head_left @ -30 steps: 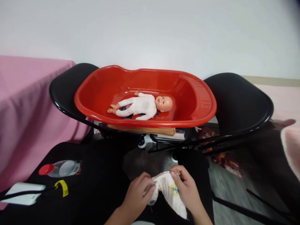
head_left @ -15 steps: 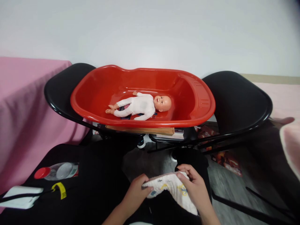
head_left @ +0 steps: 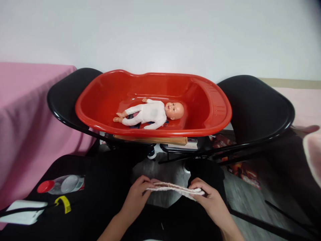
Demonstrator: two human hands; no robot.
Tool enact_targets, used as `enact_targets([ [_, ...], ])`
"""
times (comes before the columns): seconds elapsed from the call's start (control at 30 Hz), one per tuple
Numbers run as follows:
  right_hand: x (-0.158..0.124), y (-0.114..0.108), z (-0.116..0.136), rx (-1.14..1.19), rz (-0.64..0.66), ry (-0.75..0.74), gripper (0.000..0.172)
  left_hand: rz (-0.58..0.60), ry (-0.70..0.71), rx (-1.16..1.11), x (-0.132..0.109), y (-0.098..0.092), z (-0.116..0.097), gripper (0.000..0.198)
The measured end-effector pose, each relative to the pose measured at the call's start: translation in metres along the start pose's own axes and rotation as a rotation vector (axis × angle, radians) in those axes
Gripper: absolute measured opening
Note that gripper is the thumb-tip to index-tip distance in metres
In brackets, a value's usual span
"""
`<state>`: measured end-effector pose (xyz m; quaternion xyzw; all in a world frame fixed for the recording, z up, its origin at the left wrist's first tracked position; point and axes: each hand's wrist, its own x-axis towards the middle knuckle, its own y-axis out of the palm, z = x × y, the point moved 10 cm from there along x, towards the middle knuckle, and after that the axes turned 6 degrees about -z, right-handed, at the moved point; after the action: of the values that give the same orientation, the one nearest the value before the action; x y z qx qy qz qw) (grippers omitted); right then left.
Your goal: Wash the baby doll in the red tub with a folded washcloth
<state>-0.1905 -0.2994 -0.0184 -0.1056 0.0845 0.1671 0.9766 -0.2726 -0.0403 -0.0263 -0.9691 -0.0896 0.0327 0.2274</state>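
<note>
My left hand (head_left: pixel 136 197) and my right hand (head_left: pixel 209 201) each pinch one end of a small white printed cloth (head_left: pixel 173 189). It is stretched flat and nearly level between them, low in the view over my lap. Beyond the hands a red plastic baby tub (head_left: pixel 213 110) rests across two black folding chairs. A baby doll (head_left: pixel 150 113) in a white suit lies on its back inside the tub, head to the right.
A clear bottle with a red cap (head_left: pixel 59 184) and a white device with a yellow tag (head_left: pixel 23 216) lie on a black surface at lower left. Pink cloth (head_left: pixel 22 120) covers furniture at the left. Books (head_left: pixel 175 142) sit under the tub. Chair legs cross the floor at right.
The cloth was bunched and hanging between my hands. My hands have drawn apart and pulled it flat and level.
</note>
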Motion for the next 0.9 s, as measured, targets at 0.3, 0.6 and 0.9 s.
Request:
enact_targets([
  [0.3, -0.009, 0.040, 0.047, -0.106, 0.217, -0.153, 0.016, 0.236, 0.052, 0.325, -0.006, 0.062, -0.002, 0.021],
  [0.6, -0.016, 0.053, 0.067, -0.130, 0.313, -0.285, 0.019, 0.284, 0.135, 0.275, 0.004, 0.078, -0.010, 0.026],
  [0.9, -0.005, 0.012, 0.060, -0.021, 0.134, -0.278, 0.014, 0.095, 0.027, 0.022, 0.010, 0.049, -0.004, 0.019],
])
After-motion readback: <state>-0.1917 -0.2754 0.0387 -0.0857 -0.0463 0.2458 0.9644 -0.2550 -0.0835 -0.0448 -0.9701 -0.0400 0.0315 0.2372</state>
